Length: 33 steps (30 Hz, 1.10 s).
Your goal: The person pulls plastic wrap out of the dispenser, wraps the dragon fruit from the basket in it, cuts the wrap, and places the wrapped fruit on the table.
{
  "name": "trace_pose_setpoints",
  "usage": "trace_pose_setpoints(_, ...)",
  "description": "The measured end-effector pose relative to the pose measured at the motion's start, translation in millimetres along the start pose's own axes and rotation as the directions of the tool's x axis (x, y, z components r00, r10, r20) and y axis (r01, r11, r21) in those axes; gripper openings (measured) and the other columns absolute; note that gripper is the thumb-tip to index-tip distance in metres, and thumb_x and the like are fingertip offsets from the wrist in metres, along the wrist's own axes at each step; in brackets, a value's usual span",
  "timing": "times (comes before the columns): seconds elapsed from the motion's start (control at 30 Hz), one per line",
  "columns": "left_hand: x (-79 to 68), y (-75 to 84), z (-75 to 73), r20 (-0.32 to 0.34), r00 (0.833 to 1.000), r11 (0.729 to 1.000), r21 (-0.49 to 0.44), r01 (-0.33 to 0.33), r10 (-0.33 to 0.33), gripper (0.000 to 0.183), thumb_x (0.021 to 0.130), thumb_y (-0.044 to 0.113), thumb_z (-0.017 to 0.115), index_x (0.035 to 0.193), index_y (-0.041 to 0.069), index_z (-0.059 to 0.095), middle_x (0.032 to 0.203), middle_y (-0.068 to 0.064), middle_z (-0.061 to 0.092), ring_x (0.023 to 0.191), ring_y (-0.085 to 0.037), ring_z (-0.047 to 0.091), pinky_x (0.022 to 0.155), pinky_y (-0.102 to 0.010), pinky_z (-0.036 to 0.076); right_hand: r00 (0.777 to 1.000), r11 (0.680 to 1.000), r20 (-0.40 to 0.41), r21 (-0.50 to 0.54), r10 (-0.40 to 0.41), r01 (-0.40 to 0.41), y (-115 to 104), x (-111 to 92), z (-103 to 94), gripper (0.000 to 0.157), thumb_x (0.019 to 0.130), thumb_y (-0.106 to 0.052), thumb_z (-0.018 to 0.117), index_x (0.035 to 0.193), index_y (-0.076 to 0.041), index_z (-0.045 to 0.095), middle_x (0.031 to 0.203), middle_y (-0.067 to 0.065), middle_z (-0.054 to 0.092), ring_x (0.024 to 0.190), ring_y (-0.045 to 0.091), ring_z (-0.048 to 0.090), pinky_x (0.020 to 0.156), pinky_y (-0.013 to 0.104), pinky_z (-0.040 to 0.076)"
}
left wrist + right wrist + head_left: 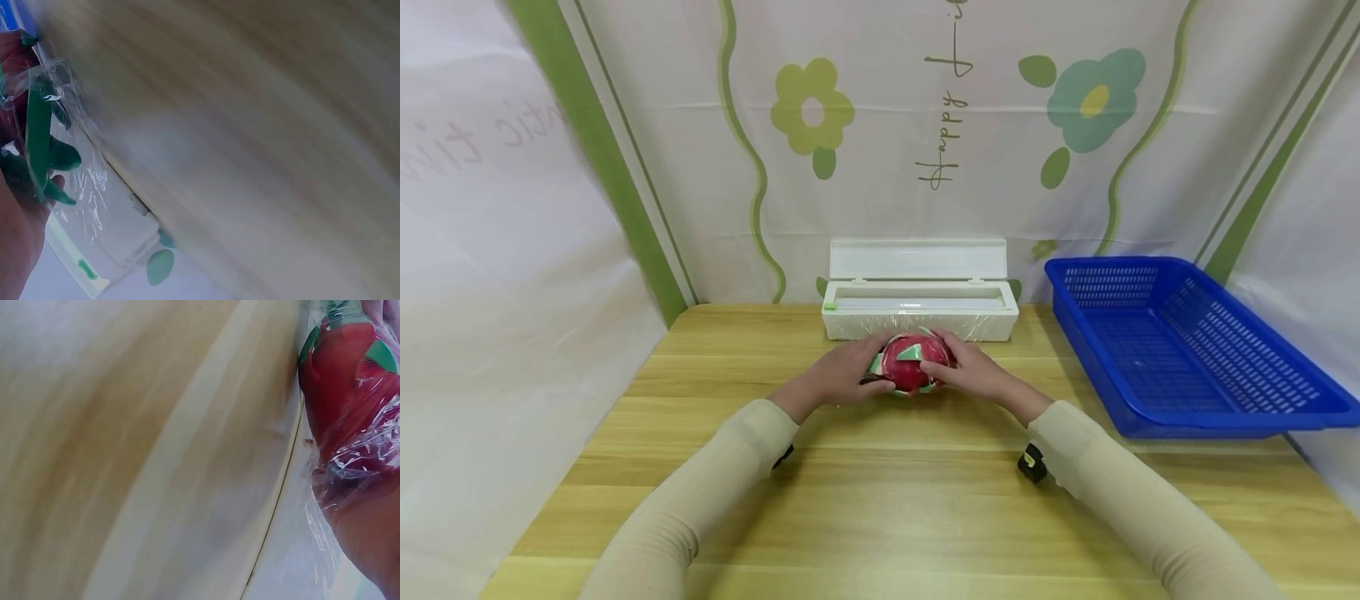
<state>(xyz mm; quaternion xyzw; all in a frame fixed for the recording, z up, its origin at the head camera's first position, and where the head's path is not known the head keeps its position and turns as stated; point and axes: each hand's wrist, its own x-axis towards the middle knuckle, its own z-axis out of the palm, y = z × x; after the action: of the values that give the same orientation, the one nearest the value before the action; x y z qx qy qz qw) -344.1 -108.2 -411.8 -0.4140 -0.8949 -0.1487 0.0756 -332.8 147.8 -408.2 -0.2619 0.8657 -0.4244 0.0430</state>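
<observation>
A red dragon fruit with green scales [904, 375] is held between both hands at the middle of the table, just in front of a white cling film dispenser [850, 327]. My left hand [838, 371] grips its left side, thumb towards me. From the right, my right hand [973, 369] holds it with the thumb across its front. Clear cling film [369, 450] lies crumpled and shiny over the fruit in the right wrist view. In the left wrist view the film [90, 194] stretches towards the dispenser. The dispenser's lid [917, 260] stands raised. The far fingers are partly hidden.
A blue plastic basket [1086, 358] with mesh sides stands on the right of the wooden table [880, 508]. Behind the dispenser hangs a curtain [887, 200] with printed flowers. A black wrist camera [1032, 463] hangs under the right forearm.
</observation>
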Motion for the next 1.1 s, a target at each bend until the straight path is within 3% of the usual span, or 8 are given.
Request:
trace_pose_setpoints(0.2,-2.5,-6.4,1.1,0.018,0.999,0.999,-0.004,0.033,-0.033,0.085,0.078,0.064,0.043,0.141,0.016,0.013,0.129,-0.001,0.039,0.108,-0.017,0.045,0.09,-0.036,0.039,1.0,1.0,0.012,0.004,0.015,-0.015,-21.0,-3.9,-4.3,0.067,0.084,-0.04,0.056,0.137,-0.009,0.027,0.12,0.013,0.049,0.102,0.022,0.052,0.086,0.04,0.041)
trace_pose_setpoints(0.37,-3.8,-9.3,0.8,0.034,0.998,0.998,-0.019,0.06,-0.059,0.087,0.077,0.066,0.042,0.141,0.018,0.01,0.13,-0.001,0.039,0.11,-0.018,0.045,0.09,-0.037,0.039,1.0,1.0,0.021,-0.014,0.016,-0.016,-38.2,-7.5,-8.4,0.062,0.087,-0.033,0.055,0.136,-0.005,0.028,0.122,0.015,0.046,0.107,0.026,0.047,0.089,0.043,0.039)
trace_pose_setpoints(0.73,-6.2,-9.6,-1.0,0.049,0.995,0.996,0.004,0.087,-0.087,0.087,0.078,0.066,0.041,0.141,0.015,0.012,0.131,-0.002,0.038,0.111,-0.019,0.044,0.091,-0.037,0.038,1.0,0.997,-0.019,-0.077,0.01,-0.012,-5.6,3.9,-0.8,0.072,0.079,-0.054,0.054,0.136,-0.017,0.029,0.124,0.007,0.046,0.106,0.02,0.048,0.088,0.039,0.04)
trace_pose_setpoints(1.1,-10.9,-6.1,-8.5,0.069,0.987,0.989,0.033,0.146,-0.148,0.088,0.077,0.069,0.038,0.141,0.013,0.015,0.132,-0.005,0.039,0.113,-0.021,0.043,0.091,-0.037,0.037,0.999,0.994,-0.006,-0.106,0.033,-0.033,-11.2,3.0,-8.4,0.08,0.078,-0.056,0.054,0.137,-0.012,0.026,0.132,0.009,0.039,0.116,0.025,0.04,0.09,0.044,0.038)
